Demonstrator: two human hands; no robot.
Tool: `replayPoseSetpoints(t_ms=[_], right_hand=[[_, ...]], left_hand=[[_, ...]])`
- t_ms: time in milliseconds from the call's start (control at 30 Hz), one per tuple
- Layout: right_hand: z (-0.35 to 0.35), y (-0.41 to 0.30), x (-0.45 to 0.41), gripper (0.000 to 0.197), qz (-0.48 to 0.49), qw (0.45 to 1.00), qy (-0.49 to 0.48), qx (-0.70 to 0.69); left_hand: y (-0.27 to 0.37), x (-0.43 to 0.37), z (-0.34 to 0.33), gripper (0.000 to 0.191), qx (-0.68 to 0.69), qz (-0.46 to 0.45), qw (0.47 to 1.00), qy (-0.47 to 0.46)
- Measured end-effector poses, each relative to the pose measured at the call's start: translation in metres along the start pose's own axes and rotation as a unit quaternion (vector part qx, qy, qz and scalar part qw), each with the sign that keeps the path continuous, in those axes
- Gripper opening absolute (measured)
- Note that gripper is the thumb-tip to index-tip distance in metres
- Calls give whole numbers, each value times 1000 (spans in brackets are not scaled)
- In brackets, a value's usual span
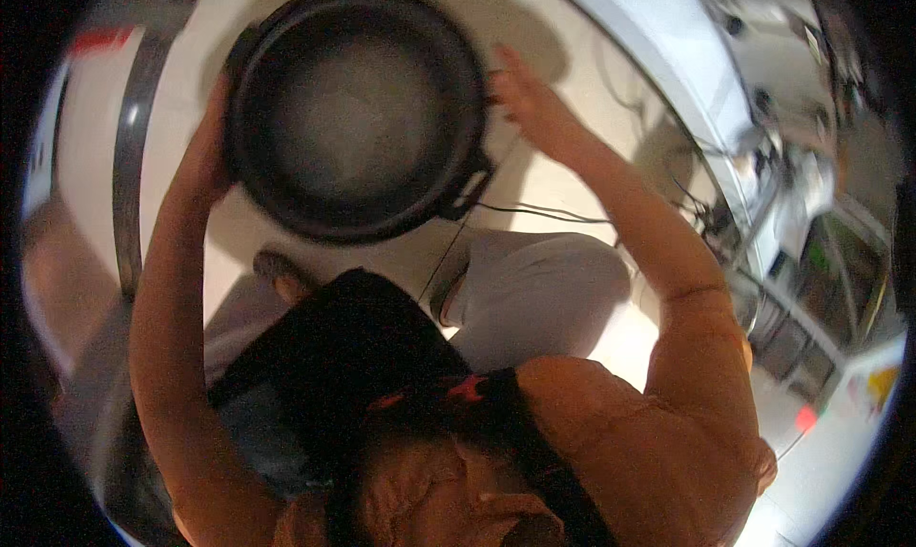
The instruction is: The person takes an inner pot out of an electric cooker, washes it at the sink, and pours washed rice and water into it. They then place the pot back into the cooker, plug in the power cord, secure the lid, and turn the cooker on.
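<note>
A large round black pan (358,118) with a deep rim is in front of me, its inside dark grey and blurred. My left hand (218,146) grips its left side, with the fingers hidden behind the wall. Along the right rim, my right hand (526,103) has its fingers partly spread and one finger pointing away. The fingertips come right up to the rim; whether they bear on it is unclear. A side handle (469,193) juts from the pan's lower right, apart from my right hand.
Below the pan is a pale tiled floor (558,189), crossed by a thin dark cable (547,212). A dark curved bar (132,139) runs along the left. My knee in light trousers (544,289) is close below the pan. Blurred shelving with objects (816,275) lines the right side.
</note>
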State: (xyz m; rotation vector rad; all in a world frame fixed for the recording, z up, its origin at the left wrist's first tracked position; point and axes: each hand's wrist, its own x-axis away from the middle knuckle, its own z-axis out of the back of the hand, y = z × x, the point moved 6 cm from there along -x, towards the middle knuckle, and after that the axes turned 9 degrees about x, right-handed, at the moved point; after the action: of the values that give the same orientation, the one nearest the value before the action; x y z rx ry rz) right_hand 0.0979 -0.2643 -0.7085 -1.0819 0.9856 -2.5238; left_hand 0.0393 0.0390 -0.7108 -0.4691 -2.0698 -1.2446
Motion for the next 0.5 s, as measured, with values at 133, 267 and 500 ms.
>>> replayPoseSetpoints(t_ms=[133,267,500], right_hand=[[3,1,-24,61,51,996,69,-24],[4,5,-32,57,-38,991,102,-79],[16,36,-29,52,-51,978,124,-163]], left_hand=[[20,-8,-15,78,-98,35,991,-88],[41,-12,-15,72,-127,14,988,-85],[20,-19,-23,70,-79,-58,977,-191]])
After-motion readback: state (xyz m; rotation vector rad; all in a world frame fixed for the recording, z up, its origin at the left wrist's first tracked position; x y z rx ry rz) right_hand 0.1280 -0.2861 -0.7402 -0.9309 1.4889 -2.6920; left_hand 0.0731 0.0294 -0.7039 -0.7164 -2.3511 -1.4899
